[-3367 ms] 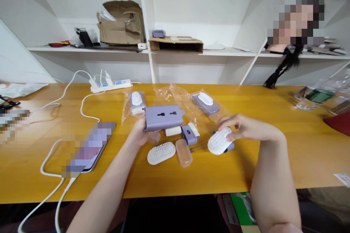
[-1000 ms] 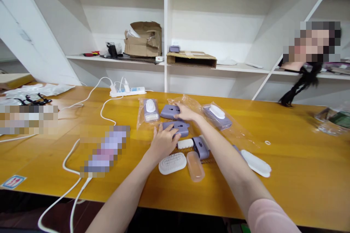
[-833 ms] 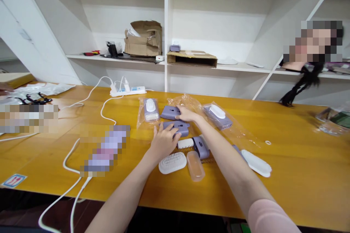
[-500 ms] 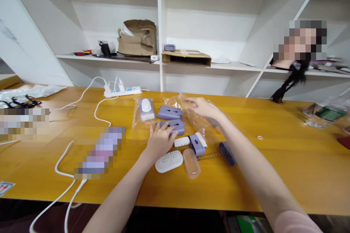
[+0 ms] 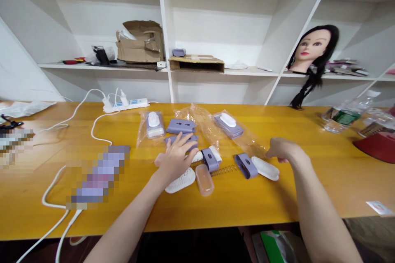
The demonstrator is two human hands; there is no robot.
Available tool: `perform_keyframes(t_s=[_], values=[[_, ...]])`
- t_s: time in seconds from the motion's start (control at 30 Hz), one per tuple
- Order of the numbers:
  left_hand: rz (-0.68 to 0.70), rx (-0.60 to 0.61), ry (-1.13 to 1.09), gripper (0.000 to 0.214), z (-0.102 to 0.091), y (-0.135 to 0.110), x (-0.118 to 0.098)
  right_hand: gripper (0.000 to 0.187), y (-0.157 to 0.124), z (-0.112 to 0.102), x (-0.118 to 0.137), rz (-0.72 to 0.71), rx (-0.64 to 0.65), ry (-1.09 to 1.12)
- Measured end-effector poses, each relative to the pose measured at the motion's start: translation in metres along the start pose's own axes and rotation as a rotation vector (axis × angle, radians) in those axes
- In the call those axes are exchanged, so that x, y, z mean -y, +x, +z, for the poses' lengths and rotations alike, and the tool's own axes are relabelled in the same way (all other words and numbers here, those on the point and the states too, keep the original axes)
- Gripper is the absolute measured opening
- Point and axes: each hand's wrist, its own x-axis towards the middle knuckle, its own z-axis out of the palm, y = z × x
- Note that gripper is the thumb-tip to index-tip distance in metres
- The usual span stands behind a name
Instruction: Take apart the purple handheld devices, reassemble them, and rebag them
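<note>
My left hand is open, fingers spread over a purple shell piece, with another purple shell just beyond. Under its wrist side lies a white oval bristle pad, partly covered. My right hand is low over the table on the right, fingers curled together; what they hold, if anything, is hidden. Nearest to it is a white oval cover, beside an open purple housing. Between the hands are a purple housing with a white part, a coil spring and a translucent oval cap.
Two bagged purple-and-white brushes lie further back. A blurred purple device with a white cable is at left, near a power strip. At right stand a plastic bottle and a red object. Shelves hold boxes and a mannequin head.
My right hand has moved from the plastic bags to the right and nearer, over where a small white ring lay. My left hand stays on the purple shell. The view has turned slightly right.
</note>
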Motion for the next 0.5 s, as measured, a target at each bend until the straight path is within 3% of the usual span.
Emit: perform_keyframes(t_s=[0.13, 0.3, 0.5], values=[[0.059, 0.034, 0.001, 0.027, -0.001, -0.002, -0.008, 0.026, 0.015, 0.013, 0.007, -0.136, 0.049, 0.138], [0.063, 0.074, 0.026, 0.028, -0.003, -0.001, -0.008, 0.053, 0.030, 0.028, 0.009, -0.321, -0.050, 0.273], [0.075, 0.124, -0.003, 0.029, -0.001, 0.008, -0.014, 0.044, 0.046, 0.041, 0.014, -0.538, -0.252, 0.295]])
